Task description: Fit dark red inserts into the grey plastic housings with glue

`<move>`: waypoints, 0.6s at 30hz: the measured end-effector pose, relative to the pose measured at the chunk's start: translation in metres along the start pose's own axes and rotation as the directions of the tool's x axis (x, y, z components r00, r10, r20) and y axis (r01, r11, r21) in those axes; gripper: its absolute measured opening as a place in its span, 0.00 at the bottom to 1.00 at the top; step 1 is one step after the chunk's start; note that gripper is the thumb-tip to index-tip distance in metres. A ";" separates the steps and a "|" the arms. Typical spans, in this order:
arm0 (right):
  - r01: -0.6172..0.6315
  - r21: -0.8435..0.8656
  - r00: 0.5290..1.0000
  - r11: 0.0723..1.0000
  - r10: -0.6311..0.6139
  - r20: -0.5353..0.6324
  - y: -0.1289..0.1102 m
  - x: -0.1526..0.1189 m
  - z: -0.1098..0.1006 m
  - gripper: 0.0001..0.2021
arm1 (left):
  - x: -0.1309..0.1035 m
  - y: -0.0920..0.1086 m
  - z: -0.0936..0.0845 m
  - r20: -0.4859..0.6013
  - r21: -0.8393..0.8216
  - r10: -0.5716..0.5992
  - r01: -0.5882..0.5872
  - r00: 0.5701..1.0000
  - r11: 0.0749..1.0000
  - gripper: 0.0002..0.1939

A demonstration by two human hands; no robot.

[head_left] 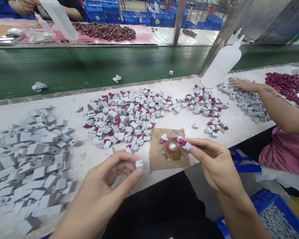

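Between thumb and forefinger, my left hand [107,189] pinches a small light-grey plastic block [139,164]. A maroon-and-grey plastic piece [185,144] is gripped in the fingertips of my right hand [214,162], over a cardboard square [156,159]. On that cardboard sit a small round cap [172,146] in a wet patch and a loose maroon-and-grey piece [163,138]. Just beyond my hands spreads a pile of grey and maroon pieces [124,116]. Larger grey blocks [37,159] are heaped to the left of my left hand.
A smaller pile of mixed pieces [204,103] and a white squeeze bottle [221,63] stand toward the right. A co-worker's hand [244,85] rests on grey parts at right. The green conveyor belt [89,66] carries a few pieces. A blue crate [284,212] of parts is below.
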State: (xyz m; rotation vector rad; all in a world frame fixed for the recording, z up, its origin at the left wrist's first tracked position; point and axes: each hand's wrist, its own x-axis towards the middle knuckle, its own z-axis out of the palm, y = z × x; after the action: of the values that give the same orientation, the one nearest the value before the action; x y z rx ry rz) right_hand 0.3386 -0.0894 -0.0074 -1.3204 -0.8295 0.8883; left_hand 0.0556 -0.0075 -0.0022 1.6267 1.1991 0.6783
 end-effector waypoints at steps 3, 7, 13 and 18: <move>-0.108 0.122 0.994 0.987 0.105 0.033 0.003 -0.002 0.008 0.11 | 0.016 0.022 0.030 0.085 -0.295 -0.006 0.031 0.996 0.955 0.11; -0.131 0.147 0.990 0.981 0.122 0.066 0.006 -0.007 0.016 0.10 | 0.034 0.029 0.060 0.200 -0.557 0.024 0.094 0.980 0.825 0.12; -0.062 0.097 0.996 0.993 0.055 0.070 0.009 -0.010 0.013 0.06 | 0.040 0.024 0.069 0.307 -0.636 0.042 0.172 0.951 0.752 0.10; -0.024 0.028 0.994 0.999 0.021 0.108 0.005 -0.009 0.012 0.08 | 0.043 0.024 0.067 0.304 -0.596 0.038 0.158 0.952 0.787 0.09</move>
State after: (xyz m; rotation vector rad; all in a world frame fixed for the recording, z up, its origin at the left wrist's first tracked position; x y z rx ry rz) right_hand 0.3237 -0.0916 -0.0116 -1.2668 -0.8838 0.9929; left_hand 0.1371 0.0064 -0.0099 1.0760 0.6926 0.6613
